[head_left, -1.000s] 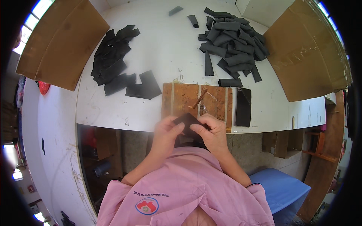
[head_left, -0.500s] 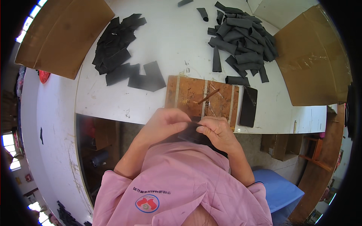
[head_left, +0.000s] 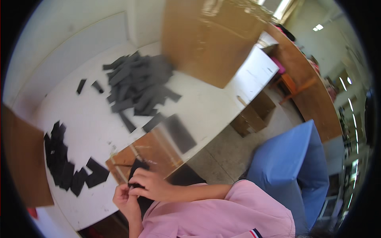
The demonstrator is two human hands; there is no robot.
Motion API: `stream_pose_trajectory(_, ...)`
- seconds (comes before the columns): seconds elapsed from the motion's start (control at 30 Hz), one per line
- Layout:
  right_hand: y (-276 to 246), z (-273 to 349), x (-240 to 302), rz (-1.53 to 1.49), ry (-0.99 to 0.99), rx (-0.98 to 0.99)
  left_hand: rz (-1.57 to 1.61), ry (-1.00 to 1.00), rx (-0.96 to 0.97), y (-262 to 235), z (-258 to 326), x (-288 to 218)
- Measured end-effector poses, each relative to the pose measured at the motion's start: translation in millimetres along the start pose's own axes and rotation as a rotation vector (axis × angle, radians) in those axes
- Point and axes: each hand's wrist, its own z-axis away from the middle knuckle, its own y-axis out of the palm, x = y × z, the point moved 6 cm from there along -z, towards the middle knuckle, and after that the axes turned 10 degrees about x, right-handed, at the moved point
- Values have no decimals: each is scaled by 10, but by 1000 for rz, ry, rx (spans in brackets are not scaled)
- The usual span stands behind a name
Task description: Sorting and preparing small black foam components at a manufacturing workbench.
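Both hands meet over the near edge of the table, at work on one black piece; the step in hand looks like close finger work on this piece — folding or turning, perhaps, though the fingers hide the detail. The right hand is curled around the piece, part of which sticks out beyond the knuckles over the board; the left hand has its fingertips closed together, pinching at the piece just beside the right fingers. The next move, as I judge it, calls for both grips to stay firm and close, since the cloth looks limp.

As for containers, a carton stands at the far right of the table and another brown carton at the left; only their outer walls show, so I cannot tell what is in either; a smaller box sits below the table edge, its contents unclear too. The loose pieces lie outside them — a grey pile beside the far carton, a black pile near the left one; a dark slab, blurred, lies just beside the board.
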Motion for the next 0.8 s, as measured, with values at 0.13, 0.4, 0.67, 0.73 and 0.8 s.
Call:
stream_pose_trajectory(0.13, 3, -8, -121, 218, -109, -92, -569, 161, -56, 163, -30, -76)
stream_pose_trajectory(0.4, -8, 72, -257, 336, -93, -275, -92, 134, -53, 32, -175, 79)
stream_pose_trajectory(0.67, -21, 44, -546, -507, 124, -146, 247, -116, 314, 113, -237, 63)
stream_pose_trajectory(0.73, 30, 61, -516, -811, 263, -23, 514, -256, 388, 133, -212, 176)
stream_pose_trajectory(0.8, 185, 88, -544, -1111, 401, 107, 531, -224, 232, 24, -292, 371)
